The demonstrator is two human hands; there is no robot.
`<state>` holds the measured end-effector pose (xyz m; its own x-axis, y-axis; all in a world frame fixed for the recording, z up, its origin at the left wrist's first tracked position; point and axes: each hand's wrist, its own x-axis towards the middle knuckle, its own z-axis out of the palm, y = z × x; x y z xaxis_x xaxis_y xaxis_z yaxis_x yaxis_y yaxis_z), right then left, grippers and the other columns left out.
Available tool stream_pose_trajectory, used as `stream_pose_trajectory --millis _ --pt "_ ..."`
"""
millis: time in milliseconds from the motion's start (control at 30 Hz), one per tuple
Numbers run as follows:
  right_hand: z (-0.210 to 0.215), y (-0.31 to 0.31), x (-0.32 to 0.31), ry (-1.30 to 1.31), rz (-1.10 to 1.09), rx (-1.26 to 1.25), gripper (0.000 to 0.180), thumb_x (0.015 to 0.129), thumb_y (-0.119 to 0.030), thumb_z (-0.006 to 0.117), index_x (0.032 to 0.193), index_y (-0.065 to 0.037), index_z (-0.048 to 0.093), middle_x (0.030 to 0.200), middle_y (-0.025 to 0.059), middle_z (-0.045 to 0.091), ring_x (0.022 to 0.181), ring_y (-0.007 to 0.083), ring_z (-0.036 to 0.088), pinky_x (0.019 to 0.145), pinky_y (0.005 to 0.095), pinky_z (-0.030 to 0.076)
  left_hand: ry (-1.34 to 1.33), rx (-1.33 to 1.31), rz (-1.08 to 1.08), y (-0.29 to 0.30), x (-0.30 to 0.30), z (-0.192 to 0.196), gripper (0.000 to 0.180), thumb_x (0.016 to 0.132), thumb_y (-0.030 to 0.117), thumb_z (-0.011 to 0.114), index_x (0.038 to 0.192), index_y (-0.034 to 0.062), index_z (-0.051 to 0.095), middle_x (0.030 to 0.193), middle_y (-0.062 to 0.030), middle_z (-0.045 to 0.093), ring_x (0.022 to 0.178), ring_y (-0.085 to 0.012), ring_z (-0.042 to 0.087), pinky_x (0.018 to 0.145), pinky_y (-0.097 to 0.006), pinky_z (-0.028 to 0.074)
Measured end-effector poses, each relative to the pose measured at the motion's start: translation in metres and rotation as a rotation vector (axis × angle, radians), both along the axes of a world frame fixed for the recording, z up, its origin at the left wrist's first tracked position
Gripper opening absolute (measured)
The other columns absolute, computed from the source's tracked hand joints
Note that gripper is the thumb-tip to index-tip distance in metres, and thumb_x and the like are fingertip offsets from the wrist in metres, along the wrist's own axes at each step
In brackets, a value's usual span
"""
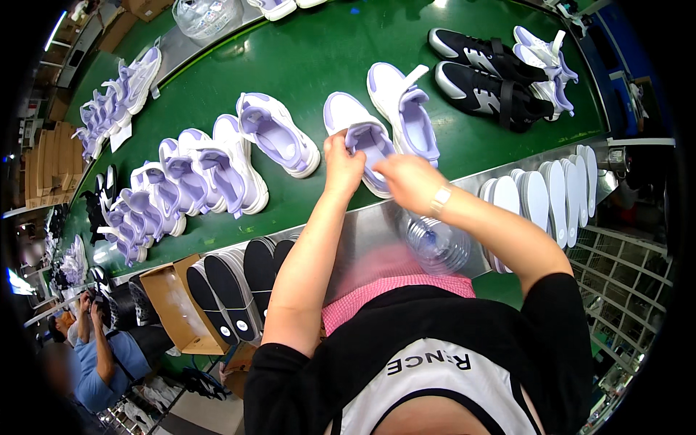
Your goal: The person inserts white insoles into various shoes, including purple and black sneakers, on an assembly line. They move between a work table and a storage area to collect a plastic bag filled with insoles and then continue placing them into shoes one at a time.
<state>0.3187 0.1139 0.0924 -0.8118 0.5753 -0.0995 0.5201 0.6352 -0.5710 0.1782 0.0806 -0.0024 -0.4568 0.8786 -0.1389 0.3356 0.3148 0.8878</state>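
A white and lavender sneaker (346, 105) lies in front of me on the green work surface, its toe pointing away. My left hand (344, 168) is closed on the left edge of its opening, the fingers at the tongue and collar. At the heel side, my right hand (413, 183) has its fingers curled together by the shoe's rim, slightly blurred; whatever they pinch is hidden. A matching sneaker (388, 78) with its strap sticking up stands just to the right. Another lavender sneaker (308, 161) sits to the left, apart from my hands.
Several lavender sneakers (243, 163) line up at left. Black and silver shoes (475, 94) stand at far right. White insoles (533, 199) and a clear plastic container (437, 245) lie along the metal near edge (362, 232). Black insoles (217, 293) sit beside an open carton (174, 308). A person (109, 362) works at lower left.
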Motion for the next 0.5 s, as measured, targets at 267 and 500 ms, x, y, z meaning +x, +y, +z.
stream_pose_trajectory --millis 267,500 --pt "-0.058 0.027 -0.061 -0.644 -0.002 -0.139 0.025 0.079 -0.018 0.048 0.095 -0.005 0.061 0.101 0.0165 0.059 0.093 0.0267 0.058 0.076 0.0357 0.047 -0.242 0.067 0.078 -0.006 -0.007 -0.014 0.037 0.064 -0.003 0.053 0.101 -0.0038 0.051 0.102 -0.0137 0.045 0.091 -0.0228 0.050 0.082 -0.030 0.041" --pt "-0.084 0.022 -0.070 -0.643 -0.119 -0.043 0.025 0.080 -0.021 0.049 0.097 -0.009 0.062 0.104 0.0089 0.060 0.094 0.0208 0.058 0.077 0.0311 0.046 -0.311 0.019 0.068 -0.008 -0.008 -0.012 0.038 0.063 -0.004 0.051 0.101 -0.0032 0.052 0.100 -0.0132 0.046 0.089 -0.0219 0.050 0.080 -0.029 0.042"
